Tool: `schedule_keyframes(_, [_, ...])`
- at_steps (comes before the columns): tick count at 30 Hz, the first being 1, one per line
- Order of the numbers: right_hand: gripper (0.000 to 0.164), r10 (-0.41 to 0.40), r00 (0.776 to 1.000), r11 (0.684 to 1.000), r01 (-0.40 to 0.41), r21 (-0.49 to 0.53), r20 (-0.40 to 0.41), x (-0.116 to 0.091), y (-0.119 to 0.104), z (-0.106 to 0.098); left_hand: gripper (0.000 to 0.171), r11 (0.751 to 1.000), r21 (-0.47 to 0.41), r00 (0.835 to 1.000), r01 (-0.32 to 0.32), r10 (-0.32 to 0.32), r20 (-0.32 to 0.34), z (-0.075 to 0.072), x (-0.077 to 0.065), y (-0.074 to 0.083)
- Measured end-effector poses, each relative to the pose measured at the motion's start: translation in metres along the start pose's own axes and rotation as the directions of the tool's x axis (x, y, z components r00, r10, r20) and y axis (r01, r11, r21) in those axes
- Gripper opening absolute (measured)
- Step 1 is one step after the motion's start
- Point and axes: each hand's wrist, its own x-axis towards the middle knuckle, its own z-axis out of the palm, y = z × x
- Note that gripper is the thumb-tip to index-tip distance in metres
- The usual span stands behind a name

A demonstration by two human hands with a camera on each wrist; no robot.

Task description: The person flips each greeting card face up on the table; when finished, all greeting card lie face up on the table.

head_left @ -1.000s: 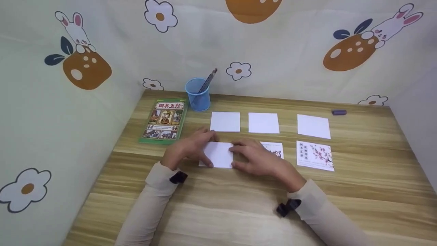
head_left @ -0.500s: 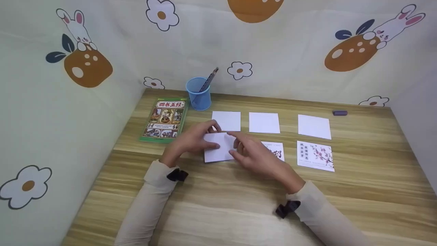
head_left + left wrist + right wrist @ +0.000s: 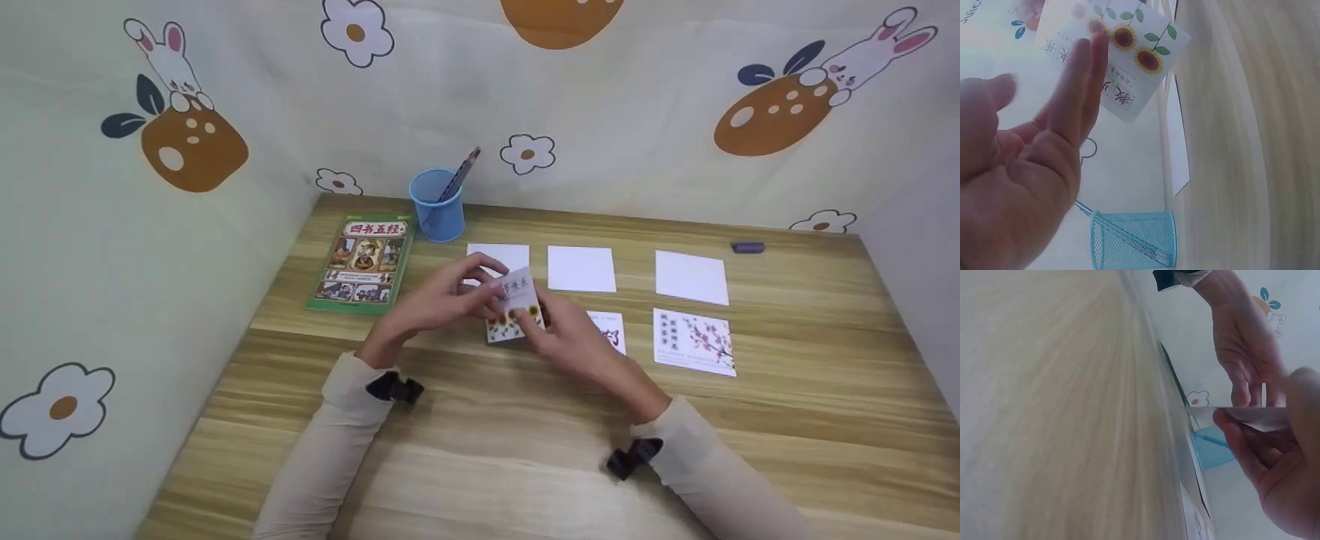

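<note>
Your right hand [image 3: 568, 337] pinches the card [image 3: 519, 297], now flipped so its sunflowers [image 3: 1124, 37] show, while your left hand [image 3: 441, 297], fingers straight, grips nothing.

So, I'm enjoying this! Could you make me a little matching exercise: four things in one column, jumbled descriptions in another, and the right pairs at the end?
Things
1. sunflower card
2. book
3. mesh cup
4. small cylinder

Descriptions
A. light blue, standing upright
B. dark purple, lying at the far right
C. gripped by the right hand
D. green-bordered, lying flat at the left

Right pairs: 1-C, 2-D, 3-A, 4-B
</note>
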Motion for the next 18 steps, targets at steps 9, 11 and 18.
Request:
schedule_keyframes(9, [0.071,0.08,0.997,0.975,-0.076,0.21,-0.007,0.002,0.003,-0.003,0.03,0.947,0.31,0.995,0.081,-0.057,-0.086,-0.007,-0.001,-0.007])
schedule_keyframes(11, [0.079,0.091,0.996,0.981,-0.092,0.171,0.012,0.002,0.004,-0.003,0.026,0.94,0.326,0.994,0.104,-0.087,-0.067,-0.009,-0.001,-0.008])
schedule_keyframes(18, [0.044,0.012,1.0,0.98,-0.008,-0.197,0.02,0.0,0.009,-0.003,0.025,0.867,0.447,0.974,0.223,-0.181,-0.134,-0.016,-0.005,-0.01])
